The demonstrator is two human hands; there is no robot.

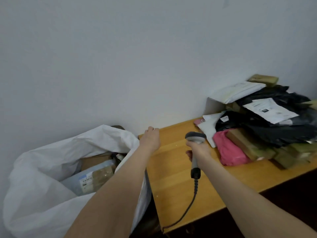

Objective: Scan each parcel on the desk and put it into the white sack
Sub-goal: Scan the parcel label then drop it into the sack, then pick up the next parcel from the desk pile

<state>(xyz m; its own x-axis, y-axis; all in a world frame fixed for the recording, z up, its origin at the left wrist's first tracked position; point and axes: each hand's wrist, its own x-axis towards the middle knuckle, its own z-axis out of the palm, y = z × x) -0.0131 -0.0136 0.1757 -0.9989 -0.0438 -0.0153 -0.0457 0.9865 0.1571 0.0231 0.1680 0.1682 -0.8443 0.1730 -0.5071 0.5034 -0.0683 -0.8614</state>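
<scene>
My right hand [197,150] grips the handle of a grey barcode scanner [195,137] above the wooden desk [175,177], its head pointing toward the parcels. My left hand [151,136] hovers over the desk's far left corner with fingers curled and nothing visible in it. The white sack [42,186] stands open left of the desk, holding several parcels, among them a grey mailer with a label [89,179]. A heap of parcels lies at the desk's right end: a pink bag [228,150], black bags [267,127], white mailers [240,91] and brown boxes [247,145].
A plain wall runs behind the desk and sack. The scanner's cable [187,208] trails down over the desk's front edge. The bare wood between my hands and the heap shows nothing on it. Dark floor lies below the desk on the right.
</scene>
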